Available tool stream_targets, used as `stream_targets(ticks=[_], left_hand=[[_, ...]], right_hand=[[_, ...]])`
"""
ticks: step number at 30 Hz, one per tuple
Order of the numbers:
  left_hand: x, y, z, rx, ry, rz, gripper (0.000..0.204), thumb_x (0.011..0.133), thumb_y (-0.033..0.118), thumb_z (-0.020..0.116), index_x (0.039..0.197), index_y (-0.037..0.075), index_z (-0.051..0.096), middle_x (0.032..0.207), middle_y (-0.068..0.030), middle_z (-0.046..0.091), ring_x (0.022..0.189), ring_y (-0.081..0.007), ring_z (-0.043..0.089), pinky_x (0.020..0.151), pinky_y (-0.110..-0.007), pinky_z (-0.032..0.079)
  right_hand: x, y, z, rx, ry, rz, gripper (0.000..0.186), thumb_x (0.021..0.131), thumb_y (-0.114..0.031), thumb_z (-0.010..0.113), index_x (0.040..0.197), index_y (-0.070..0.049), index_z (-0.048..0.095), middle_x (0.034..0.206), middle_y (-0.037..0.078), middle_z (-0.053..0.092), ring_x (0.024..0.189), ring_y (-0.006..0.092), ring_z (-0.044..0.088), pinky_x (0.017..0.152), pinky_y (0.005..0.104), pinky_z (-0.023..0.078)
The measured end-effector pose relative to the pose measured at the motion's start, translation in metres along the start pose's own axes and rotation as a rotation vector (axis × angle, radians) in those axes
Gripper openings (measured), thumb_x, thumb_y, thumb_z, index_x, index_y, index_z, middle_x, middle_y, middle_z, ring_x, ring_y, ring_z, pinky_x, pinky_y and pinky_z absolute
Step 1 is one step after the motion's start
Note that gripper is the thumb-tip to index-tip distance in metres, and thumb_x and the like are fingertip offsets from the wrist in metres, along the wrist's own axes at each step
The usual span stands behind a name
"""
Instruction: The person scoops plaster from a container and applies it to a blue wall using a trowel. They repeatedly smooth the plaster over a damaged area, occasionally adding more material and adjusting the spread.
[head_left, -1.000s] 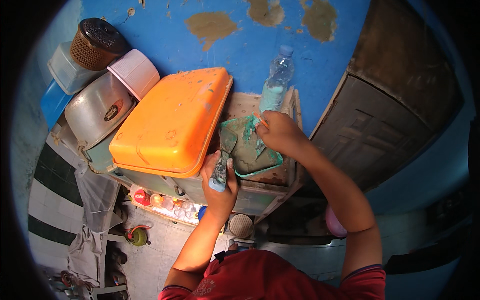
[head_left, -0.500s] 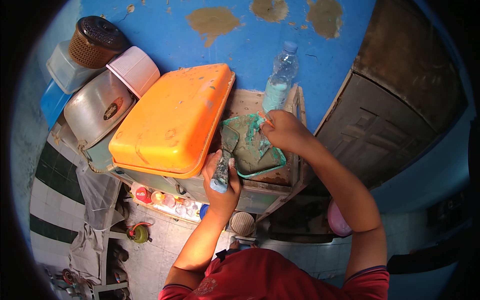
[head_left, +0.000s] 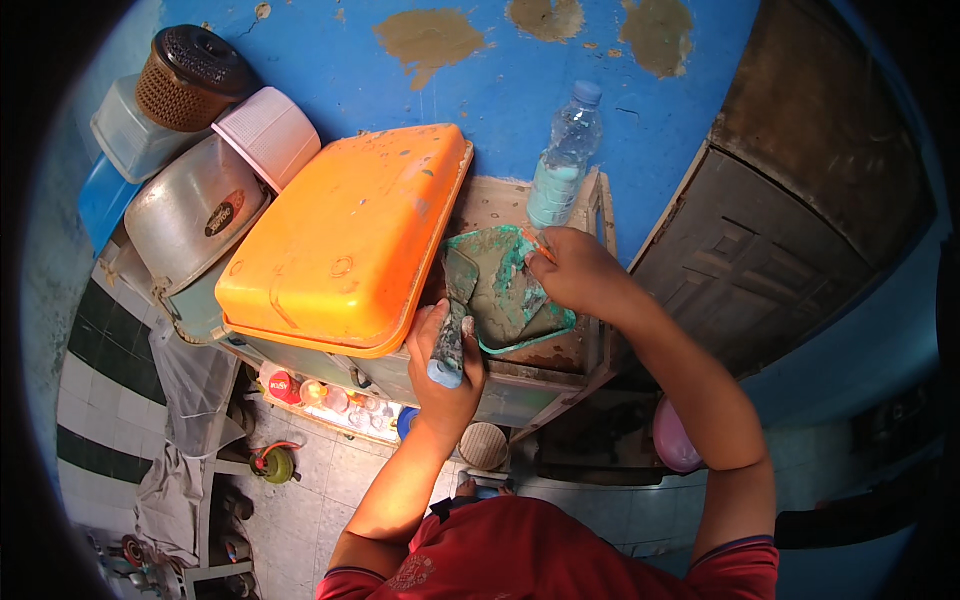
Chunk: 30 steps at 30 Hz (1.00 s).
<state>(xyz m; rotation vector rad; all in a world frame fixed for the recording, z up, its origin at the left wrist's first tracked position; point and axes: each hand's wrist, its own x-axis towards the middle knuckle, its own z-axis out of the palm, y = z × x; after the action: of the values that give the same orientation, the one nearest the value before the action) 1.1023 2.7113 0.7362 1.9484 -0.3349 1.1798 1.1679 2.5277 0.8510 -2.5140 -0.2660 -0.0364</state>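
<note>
A shallow teal tray (head_left: 508, 328) smeared with grey paste sits on the cabinet top, right of an orange plastic lid (head_left: 330, 235). My left hand (head_left: 440, 370) grips a dirty trowel (head_left: 446, 368) with a light-blue handle, its blade at the tray's left side. My right hand (head_left: 575, 268) is closed on an orange-handled tool (head_left: 537, 243) at the tray's upper right, its working end in the teal-streaked paste. A clear bottle (head_left: 565, 160) part full of pale turquoise contents stands just behind the tray.
Stacked metal and plastic containers (head_left: 195, 220) stand at left. The blue wall (head_left: 500, 90) has brown patches. A dark wooden door (head_left: 780, 210) is at right, a pink round object (head_left: 675, 440) below. A green gas cylinder (head_left: 272, 462) stands on the tiled floor (head_left: 310, 490).
My right hand has shifted slightly right and down within the view, along with the tray and bottle. My left hand holds the same trowel.
</note>
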Motion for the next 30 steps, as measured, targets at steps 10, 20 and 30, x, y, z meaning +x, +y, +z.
stream_targets(ticks=[10,20,30], left_hand=[[0.002,-0.005,0.000,0.060,0.002,0.079,0.042,0.086,0.003,0.071,0.124,-0.006,0.055,0.115,-0.0267,0.059,0.102,-0.0431,0.061,0.085,-0.044,0.053],[-0.001,-0.003,0.001,0.015,-0.004,0.032,0.036,0.088,-0.003,0.068,0.121,-0.008,0.056,0.117,-0.0210,0.059,0.109,-0.0404,0.058,0.095,-0.045,0.047],[0.001,-0.006,-0.002,0.046,-0.034,0.074,0.047,0.083,0.002,0.070,0.126,-0.006,0.053,0.117,-0.0258,0.059,0.109,-0.0441,0.059,0.091,-0.046,0.051]], right_hand=[[-0.001,0.007,0.009,0.078,0.004,0.004,0.029,0.093,-0.025,0.063,0.095,0.004,0.062,0.073,0.015,0.063,0.069,0.0256,0.063,0.066,0.0423,0.048],[-0.007,-0.003,0.009,0.181,-0.117,0.070,0.026,0.096,-0.024,0.062,0.088,0.001,0.061,0.064,0.006,0.058,0.054,0.0158,0.057,0.053,0.0361,0.044],[-0.013,-0.007,-0.001,0.352,-0.185,0.156,0.024,0.097,-0.023,0.062,0.088,-0.001,0.062,0.068,0.001,0.058,0.049,0.0106,0.053,0.046,0.0290,0.041]])
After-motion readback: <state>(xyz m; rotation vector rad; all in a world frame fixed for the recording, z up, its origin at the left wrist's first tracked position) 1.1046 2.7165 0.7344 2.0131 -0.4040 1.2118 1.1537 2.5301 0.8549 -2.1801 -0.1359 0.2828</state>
